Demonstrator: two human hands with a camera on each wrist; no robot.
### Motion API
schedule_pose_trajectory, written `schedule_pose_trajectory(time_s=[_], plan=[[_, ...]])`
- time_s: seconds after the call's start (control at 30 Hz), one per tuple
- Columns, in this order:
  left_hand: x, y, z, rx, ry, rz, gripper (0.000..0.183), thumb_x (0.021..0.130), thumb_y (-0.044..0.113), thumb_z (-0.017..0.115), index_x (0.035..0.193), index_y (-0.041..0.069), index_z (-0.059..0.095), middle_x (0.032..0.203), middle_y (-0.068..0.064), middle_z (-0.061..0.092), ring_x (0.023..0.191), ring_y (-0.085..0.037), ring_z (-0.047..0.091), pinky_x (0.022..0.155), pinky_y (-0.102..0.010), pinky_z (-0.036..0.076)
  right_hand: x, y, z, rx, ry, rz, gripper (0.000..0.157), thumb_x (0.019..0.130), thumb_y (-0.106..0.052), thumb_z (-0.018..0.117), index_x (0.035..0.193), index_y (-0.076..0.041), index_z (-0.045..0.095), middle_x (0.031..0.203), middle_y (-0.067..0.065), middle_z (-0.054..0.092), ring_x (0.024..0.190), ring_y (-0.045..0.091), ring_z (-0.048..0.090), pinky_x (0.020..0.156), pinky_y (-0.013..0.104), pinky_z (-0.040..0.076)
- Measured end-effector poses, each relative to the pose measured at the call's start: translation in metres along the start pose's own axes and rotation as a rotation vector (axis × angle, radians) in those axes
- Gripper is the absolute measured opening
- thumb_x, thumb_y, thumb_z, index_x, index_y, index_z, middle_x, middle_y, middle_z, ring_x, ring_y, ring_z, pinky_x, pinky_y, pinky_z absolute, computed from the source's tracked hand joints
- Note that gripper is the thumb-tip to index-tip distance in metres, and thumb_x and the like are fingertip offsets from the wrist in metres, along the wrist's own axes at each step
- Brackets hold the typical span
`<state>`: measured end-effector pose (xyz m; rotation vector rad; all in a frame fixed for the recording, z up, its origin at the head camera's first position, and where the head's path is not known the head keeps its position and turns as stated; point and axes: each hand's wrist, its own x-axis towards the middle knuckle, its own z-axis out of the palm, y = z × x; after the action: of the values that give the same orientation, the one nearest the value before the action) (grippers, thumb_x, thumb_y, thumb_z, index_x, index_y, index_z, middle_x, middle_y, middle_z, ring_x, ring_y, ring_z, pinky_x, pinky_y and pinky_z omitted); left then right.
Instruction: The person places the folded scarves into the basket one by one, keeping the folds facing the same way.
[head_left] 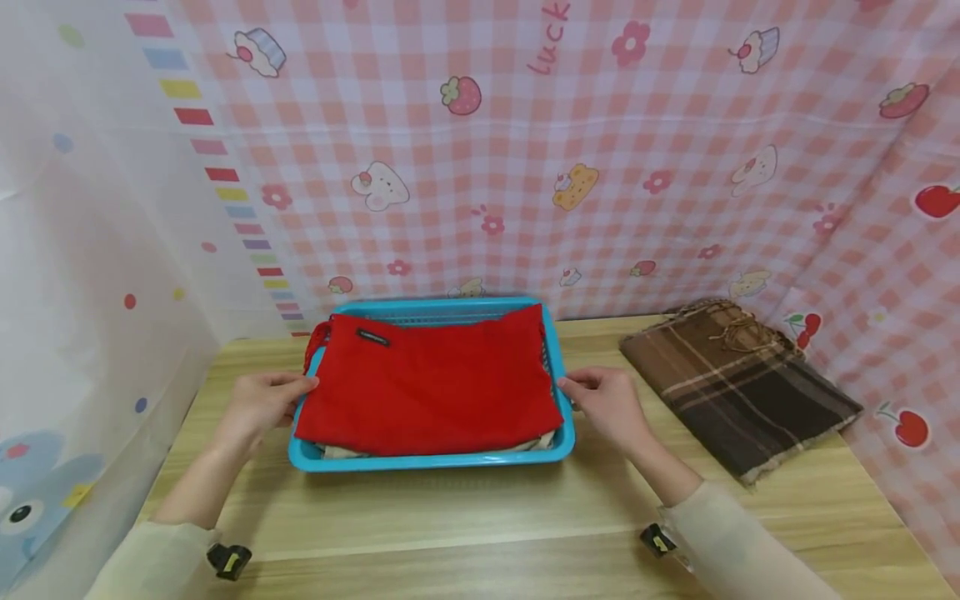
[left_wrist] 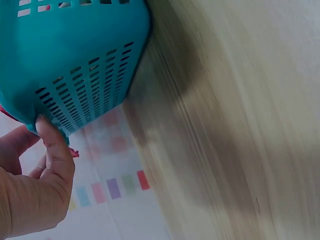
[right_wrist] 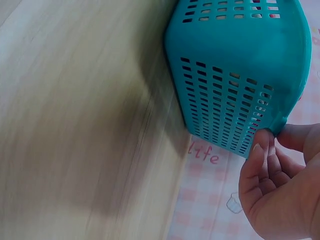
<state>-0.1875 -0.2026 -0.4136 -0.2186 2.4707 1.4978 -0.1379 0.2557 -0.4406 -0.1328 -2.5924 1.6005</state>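
A blue plastic basket [head_left: 431, 462] with slotted sides stands on the wooden table. Spread across its top is a red cloth drawstring bag [head_left: 431, 383] with a small black label; beige fabric [head_left: 341, 452] peeks out beneath the bag's front edge. My left hand [head_left: 266, 404] pinches the basket's left rim between thumb and fingers. On the opposite side, the right hand [head_left: 603, 404] pinches the right rim. Both wrist views show the fingers curled at the rim of the basket [left_wrist: 85, 37], and its perforated wall [right_wrist: 225, 45] close by.
To the right lies a folded brown plaid scarf [head_left: 738, 387] with fringed ends. Behind the wooden table [head_left: 450, 533] hangs a pink checked curtain [head_left: 487, 167], which also runs down the right side. A white printed sheet [head_left: 82, 275] covers the left.
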Motion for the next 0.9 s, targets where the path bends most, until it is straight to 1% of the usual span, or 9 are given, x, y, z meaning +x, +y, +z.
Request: schedule_pose_trajectory(time_s=[0.07,0.2,0.27,0.43,0.47,0.6,0.7,0.8,0.9], plan=[[0.001,-0.002,-0.003,-0.013,0.004,-0.001,0.059,0.104,0.032,0.068,0.138,-0.015,0.057,0.084,0.001,0.071,0.073,-0.014,0.068,0.07,-0.026,0.062,0.0,-0.001,0.004,0.021,-0.002,-0.001,0.022,0.1,-0.012,0.073,0.109,0.008,0.077,0.09,0.015,0.077,0.071,0.017,0.072,0.074,0.046,0.064],[0.003,-0.005,-0.009,-0.047,0.009,-0.004,0.06,0.104,0.031,0.068,0.139,-0.017,0.055,0.085,0.003,0.072,0.072,-0.012,0.069,0.071,-0.027,0.062,0.001,-0.004,0.011,0.05,-0.007,-0.001,0.022,0.099,-0.012,0.073,0.108,0.008,0.077,0.091,0.015,0.077,0.071,0.016,0.073,0.075,0.05,0.063],[0.003,-0.006,-0.011,-0.051,0.015,-0.007,0.061,0.104,0.031,0.068,0.139,-0.017,0.055,0.086,0.003,0.072,0.072,-0.011,0.07,0.072,-0.027,0.063,0.001,-0.006,0.015,0.054,-0.005,0.0,0.021,0.099,-0.012,0.074,0.107,0.007,0.078,0.091,0.014,0.077,0.07,0.016,0.072,0.074,0.047,0.064],[0.003,-0.007,-0.018,-0.031,0.038,-0.009,0.062,0.104,0.032,0.067,0.14,-0.017,0.054,0.084,0.005,0.071,0.07,-0.011,0.069,0.071,-0.026,0.062,0.001,-0.009,0.022,0.046,-0.005,-0.014,0.02,0.098,-0.012,0.075,0.106,0.006,0.078,0.087,0.013,0.077,0.07,0.018,0.072,0.068,0.035,0.063],[0.003,-0.008,-0.02,-0.031,0.042,-0.01,0.062,0.104,0.032,0.067,0.14,-0.017,0.054,0.084,0.005,0.071,0.07,-0.011,0.069,0.071,-0.026,0.062,0.002,-0.01,0.023,0.046,-0.007,-0.014,0.02,0.098,-0.012,0.075,0.106,0.006,0.079,0.087,0.012,0.076,0.07,0.019,0.072,0.067,0.034,0.062],[0.004,-0.01,-0.024,-0.033,0.052,-0.006,0.061,0.104,0.031,0.067,0.138,-0.018,0.055,0.081,0.006,0.071,0.068,-0.01,0.07,0.069,-0.026,0.062,0.002,-0.011,0.028,0.046,-0.017,-0.001,0.019,0.098,-0.013,0.075,0.105,0.004,0.079,0.085,0.01,0.076,0.074,0.026,0.073,0.069,0.037,0.062],[0.004,-0.012,-0.027,-0.039,0.052,-0.004,0.06,0.104,0.03,0.067,0.137,-0.019,0.055,0.08,0.006,0.071,0.067,-0.01,0.07,0.069,-0.027,0.062,0.001,-0.013,0.03,0.045,-0.029,0.004,0.019,0.098,-0.013,0.075,0.106,0.003,0.079,0.084,0.008,0.075,0.075,0.028,0.072,0.067,0.034,0.061],[0.005,-0.013,-0.029,-0.034,0.057,-0.011,0.06,0.104,0.03,0.067,0.138,-0.018,0.055,0.08,0.006,0.071,0.067,-0.01,0.07,0.068,-0.027,0.063,0.002,-0.014,0.032,0.044,-0.038,0.003,0.019,0.098,-0.014,0.076,0.106,0.003,0.079,0.083,0.008,0.075,0.075,0.026,0.072,0.064,0.028,0.058],[0.005,-0.014,-0.03,-0.025,0.058,-0.018,0.062,0.104,0.031,0.067,0.138,-0.018,0.055,0.082,0.005,0.072,0.068,-0.011,0.071,0.068,-0.027,0.063,0.001,-0.013,0.033,0.039,-0.04,-0.004,0.019,0.098,-0.015,0.076,0.106,0.002,0.079,0.083,0.007,0.074,0.074,0.023,0.071,0.062,0.027,0.057]])
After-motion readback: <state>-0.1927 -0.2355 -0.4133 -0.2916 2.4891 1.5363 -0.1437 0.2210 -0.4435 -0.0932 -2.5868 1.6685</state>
